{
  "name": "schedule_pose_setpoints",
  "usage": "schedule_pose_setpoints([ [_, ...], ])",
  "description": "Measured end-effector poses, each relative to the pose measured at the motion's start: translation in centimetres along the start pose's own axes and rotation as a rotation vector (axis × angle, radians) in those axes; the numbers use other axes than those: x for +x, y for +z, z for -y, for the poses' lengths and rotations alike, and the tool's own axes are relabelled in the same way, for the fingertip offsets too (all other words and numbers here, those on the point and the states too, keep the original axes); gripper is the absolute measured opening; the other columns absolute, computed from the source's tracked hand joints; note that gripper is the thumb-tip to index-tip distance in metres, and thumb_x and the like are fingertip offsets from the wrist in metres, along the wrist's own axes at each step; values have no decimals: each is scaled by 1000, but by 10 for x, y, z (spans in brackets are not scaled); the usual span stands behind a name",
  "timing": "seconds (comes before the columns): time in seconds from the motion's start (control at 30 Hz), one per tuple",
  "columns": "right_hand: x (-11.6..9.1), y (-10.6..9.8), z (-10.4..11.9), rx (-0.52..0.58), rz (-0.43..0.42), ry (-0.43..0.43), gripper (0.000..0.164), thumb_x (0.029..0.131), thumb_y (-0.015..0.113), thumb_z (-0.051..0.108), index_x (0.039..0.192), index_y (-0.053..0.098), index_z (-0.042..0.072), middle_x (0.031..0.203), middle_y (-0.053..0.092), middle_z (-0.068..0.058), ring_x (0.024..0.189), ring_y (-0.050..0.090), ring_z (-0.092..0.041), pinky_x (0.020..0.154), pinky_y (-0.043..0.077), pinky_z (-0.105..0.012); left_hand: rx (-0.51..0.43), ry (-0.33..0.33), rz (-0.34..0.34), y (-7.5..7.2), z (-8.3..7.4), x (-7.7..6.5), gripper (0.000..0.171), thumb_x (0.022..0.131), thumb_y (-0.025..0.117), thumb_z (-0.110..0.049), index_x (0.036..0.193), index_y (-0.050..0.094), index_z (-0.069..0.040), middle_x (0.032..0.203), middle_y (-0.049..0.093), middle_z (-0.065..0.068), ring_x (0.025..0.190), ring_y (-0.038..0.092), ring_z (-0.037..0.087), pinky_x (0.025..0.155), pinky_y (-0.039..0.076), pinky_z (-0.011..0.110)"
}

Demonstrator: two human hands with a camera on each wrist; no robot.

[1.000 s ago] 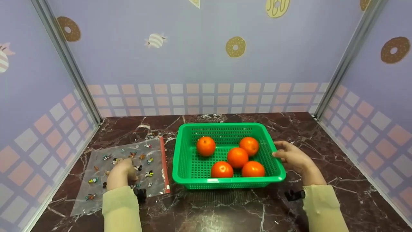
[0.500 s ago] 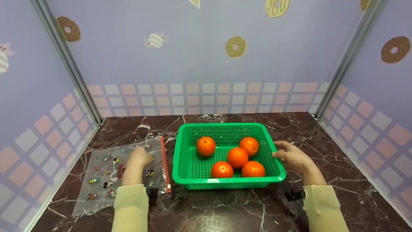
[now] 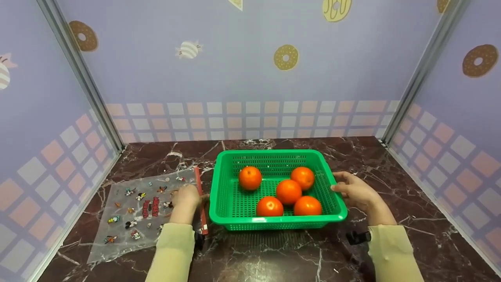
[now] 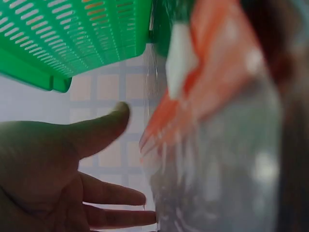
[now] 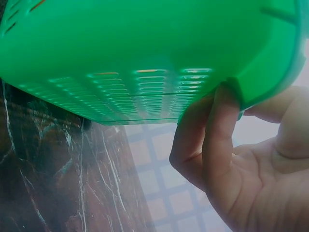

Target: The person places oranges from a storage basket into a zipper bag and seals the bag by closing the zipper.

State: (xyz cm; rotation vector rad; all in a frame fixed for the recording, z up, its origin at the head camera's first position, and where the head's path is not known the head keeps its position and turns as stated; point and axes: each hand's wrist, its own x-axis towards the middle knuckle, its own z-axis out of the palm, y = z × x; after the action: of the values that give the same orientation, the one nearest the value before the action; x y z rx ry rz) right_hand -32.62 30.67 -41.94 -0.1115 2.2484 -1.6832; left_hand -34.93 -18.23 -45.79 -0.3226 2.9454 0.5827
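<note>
The basket lies lengthwise left to right; the right hand pinches its right rim. The left hand, fingers extended, is over the bag.

In the lower left of the head view we find red lettering printed on a clear plastic bag, near the bag's middle. It stands in two lines turned sideways, so we read them from top to bottom. The right-hand line we make out as MICKEY; the left-hand one looks to us like FRIENDS, though its letters are less sharp. Between them we see a small mark, too tiny to read. In the right half of the left wrist view, the bag is too blurred for us to read
</note>
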Motion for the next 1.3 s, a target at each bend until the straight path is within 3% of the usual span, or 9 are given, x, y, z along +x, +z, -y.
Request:
schedule_pose_setpoints([
  [0.2, 0, 0, -1, -5, 14, -9, 70, 105, 57, 16, 160, 18, -3, 136, 57, -25, 99, 75, -20, 85, 63, -42, -33, -10, -8, -1, -1, -2, 46, 93, 73, -21, 123, 64, 13, 139, 52, 41, 132, 44, 63, 104, 46, 69],
  [0.33, 0, -1, -1, 0, 14, -5, 69, 104, 57, 15, 159, 19, -3, 128, 63, -21, 98, 75, -20, 84, 63, -42, -50, 14, -1, -3, 1, -1, 30, 94, 68, -13, 112, 69, 11, 128, 62, 35, 127, 51, 58, 106, 44, 66],
  [0.47, 0, -2, -2, 2, 18, -5, 68, 104, 56, 14, 159, 19, -4, 124, 66, -19, 96, 75, -21, 83, 63, -42, -62, 45, -1, -6, 5, -1, 26, 93, 70, -15, 104, 72, 9, 116, 69, 30, 117, 60, 51, 110, 41, 63],
  [0.6, 1, -2, -2, -2, 20, -9, 68, 104, 57, 14, 159, 19, -4, 123, 66, -19, 95, 75, -21, 82, 63, -42, -70, 73, -22, -8, 8, 2, 23, 90, 70, -10, 99, 72, 12, 110, 71, 31, 107, 66, 49, 103, 49, 59],
  [0.83, 0, -1, -1, -4, 28, -17, 69, 105, 57, 15, 159, 18, -5, 124, 66, -18, 96, 75, -19, 82, 63, -41, -149, 36, -43, -18, 14, 2, 31, 91, 65, -5, 110, 66, 20, 118, 65, 39, 111, 64, 52, 95, 55, 56],
  [1.03, 0, -2, 0, 2, 27, -6, 70, 105, 57, 15, 160, 18, -3, 119, 68, -16, 93, 75, -19, 80, 63, -40, -204, -14, -94, -35, 12, -10, 30, 96, 55, -7, 118, 62, 13, 116, 66, 35, 102, 67, 47, 80, 56, 54],
  [1.13, -1, -2, 1, 8, 26, -3, 70, 105, 56, 16, 160, 17, -2, 116, 70, -13, 93, 76, -19, 80, 63, -40, -205, -20, -118, -43, 7, -16, 19, 99, 52, -9, 97, 63, 5, 96, 68, 27, 79, 65, 36, 66, 50, 45],
  [1.2, -1, -2, 1, 14, 23, -2, 69, 105, 56, 15, 160, 18, -2, 115, 70, -12, 92, 76, -19, 79, 63, -40, -210, -9, -145, -48, 5, -19, 20, 99, 51, -10, 83, 58, 0, 89, 66, 23, 73, 60, 30, 63, 47, 43],
  [1.3, 0, -1, 0, 16, 23, -10, 69, 105, 56, 15, 160, 18, -2, 116, 70, -13, 93, 76, -19, 80, 63, -41, -231, 22, -202, -52, 2, -23, 24, 97, 50, -8, 73, 49, -3, 90, 67, 27, 78, 65, 38, 67, 50, 49],
])
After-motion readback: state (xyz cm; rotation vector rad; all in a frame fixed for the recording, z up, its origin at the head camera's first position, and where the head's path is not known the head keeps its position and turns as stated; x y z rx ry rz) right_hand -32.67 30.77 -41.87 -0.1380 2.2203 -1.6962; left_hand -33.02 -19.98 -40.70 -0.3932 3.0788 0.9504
